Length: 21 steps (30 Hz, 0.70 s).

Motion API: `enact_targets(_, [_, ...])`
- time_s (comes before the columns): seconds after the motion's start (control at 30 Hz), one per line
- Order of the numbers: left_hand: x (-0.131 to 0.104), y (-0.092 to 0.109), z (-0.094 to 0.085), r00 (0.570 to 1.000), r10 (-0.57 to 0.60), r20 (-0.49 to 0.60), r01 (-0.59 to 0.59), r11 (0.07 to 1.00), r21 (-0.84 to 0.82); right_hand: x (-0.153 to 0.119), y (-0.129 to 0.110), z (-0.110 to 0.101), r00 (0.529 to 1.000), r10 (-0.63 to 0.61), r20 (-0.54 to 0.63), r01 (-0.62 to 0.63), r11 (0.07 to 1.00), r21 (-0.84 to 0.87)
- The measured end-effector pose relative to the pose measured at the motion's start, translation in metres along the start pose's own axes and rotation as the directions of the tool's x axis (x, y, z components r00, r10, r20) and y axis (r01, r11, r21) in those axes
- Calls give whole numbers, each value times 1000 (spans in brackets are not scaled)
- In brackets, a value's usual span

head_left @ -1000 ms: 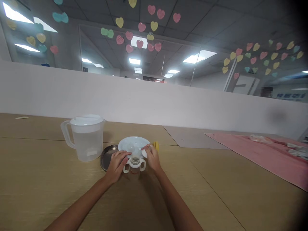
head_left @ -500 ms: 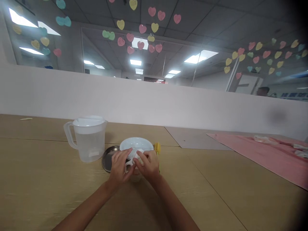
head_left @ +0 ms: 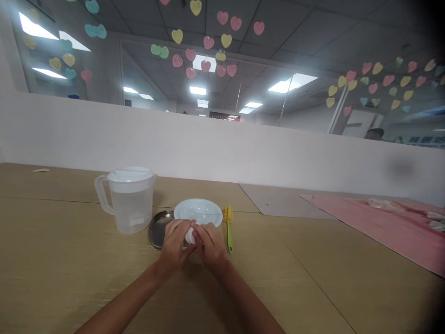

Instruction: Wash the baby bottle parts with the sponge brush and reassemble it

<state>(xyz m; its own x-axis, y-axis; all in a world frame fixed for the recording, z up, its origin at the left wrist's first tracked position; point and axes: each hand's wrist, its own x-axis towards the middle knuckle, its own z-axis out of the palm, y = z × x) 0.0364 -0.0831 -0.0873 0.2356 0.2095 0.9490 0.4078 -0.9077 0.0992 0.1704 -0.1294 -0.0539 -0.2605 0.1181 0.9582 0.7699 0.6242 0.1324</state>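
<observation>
Left hand (head_left: 173, 243) and right hand (head_left: 213, 247) clasp a white lid (head_left: 190, 236) at the near side of the bowl (head_left: 189, 207), right of the jug (head_left: 131, 204).

White lid (head_left: 190, 236): rounded, clasped between left hand (head_left: 174, 241) and right hand (head_left: 212, 247), partly covered; seating unclear.
Clear bottle (head_left: 194, 256): below the lid, mostly hidden, well short of the tabletop's (head_left: 313, 260) far edge.

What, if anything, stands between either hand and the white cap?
Nothing visible: the left hand and the right hand both have fingers at the white cap. The white bowl sits beyond it, not between. The hands hide most of the bottle below.
</observation>
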Motion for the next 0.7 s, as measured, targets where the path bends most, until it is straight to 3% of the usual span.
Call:
enact_targets(0.33, [3,-3,-2,995,100,10,-100,991,83,1,-9,3,968,234,-91,-215,959,183])
enact_targets(0.7, [6,0,-2,989,145,3,-145,988,50,13,-21,-1,854,519,-27,-488,818,306])
